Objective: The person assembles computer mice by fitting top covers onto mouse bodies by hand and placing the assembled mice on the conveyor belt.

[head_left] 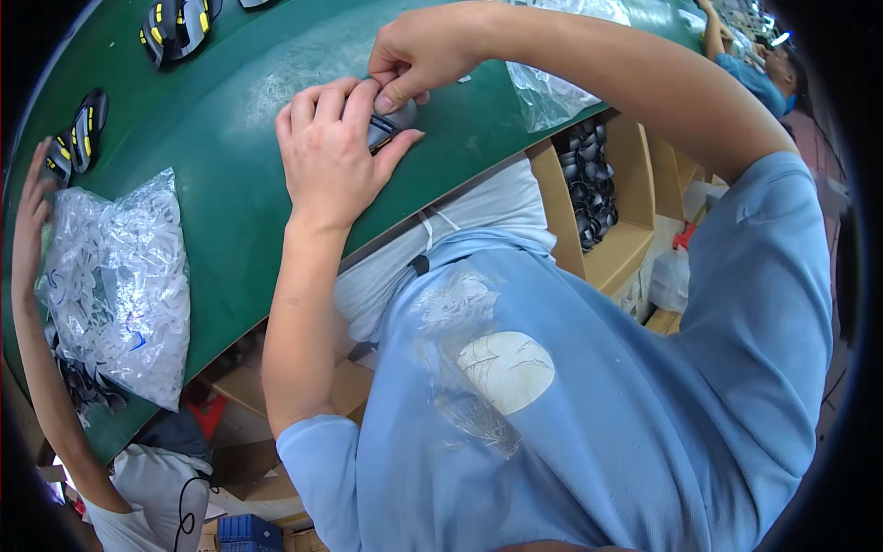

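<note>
A small grey and black curved plastic part (402,116) lies on the green tabletop, mostly covered by my hands. My left hand (329,147) holds it down, with the fingers bent over its left side and the thumb along its near edge. From the far right, my right hand (418,60) reaches over with the thumb and bent forefinger pinched together at the part's far end. Whether a smaller piece sits in that pinch is hidden by the fingers.
Black, grey and yellow curved parts (177,29) lie at the table's far left. A clear bag of whitish pieces (120,285) stands near a co-worker's arm (46,368). Another clear bag (543,97) is at the right. Below the edge, a cardboard box (630,248) holds dark parts.
</note>
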A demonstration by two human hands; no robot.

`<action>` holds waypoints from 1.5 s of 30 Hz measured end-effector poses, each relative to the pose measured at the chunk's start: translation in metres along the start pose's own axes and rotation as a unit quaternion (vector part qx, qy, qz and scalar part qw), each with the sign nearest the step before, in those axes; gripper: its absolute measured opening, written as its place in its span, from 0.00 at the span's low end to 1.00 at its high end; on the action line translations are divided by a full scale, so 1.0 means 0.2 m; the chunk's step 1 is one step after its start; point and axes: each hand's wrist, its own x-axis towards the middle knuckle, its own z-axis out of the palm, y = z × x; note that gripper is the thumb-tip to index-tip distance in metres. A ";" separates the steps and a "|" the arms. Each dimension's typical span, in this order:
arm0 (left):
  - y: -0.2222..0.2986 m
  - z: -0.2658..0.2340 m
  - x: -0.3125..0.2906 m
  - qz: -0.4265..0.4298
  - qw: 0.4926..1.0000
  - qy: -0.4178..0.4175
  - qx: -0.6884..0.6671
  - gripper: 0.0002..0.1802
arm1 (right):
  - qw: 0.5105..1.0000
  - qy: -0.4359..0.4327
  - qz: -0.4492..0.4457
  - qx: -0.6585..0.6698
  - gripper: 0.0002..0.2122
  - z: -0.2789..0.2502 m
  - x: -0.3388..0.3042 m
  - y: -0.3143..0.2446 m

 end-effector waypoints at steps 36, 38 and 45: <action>-0.92 -0.29 0.70 -0.237 0.879 -0.055 0.409 0.47 | 0.808 0.476 -0.106 0.330 0.05 0.85 -0.77 0.36; -0.91 -0.29 0.65 -0.245 0.851 -0.098 0.454 0.45 | 0.842 0.453 -0.097 0.277 0.05 0.71 -0.83 0.37; -0.88 -0.38 0.63 -0.291 0.876 -0.068 0.378 0.42 | 0.803 0.582 0.003 0.132 0.06 0.48 -0.86 0.70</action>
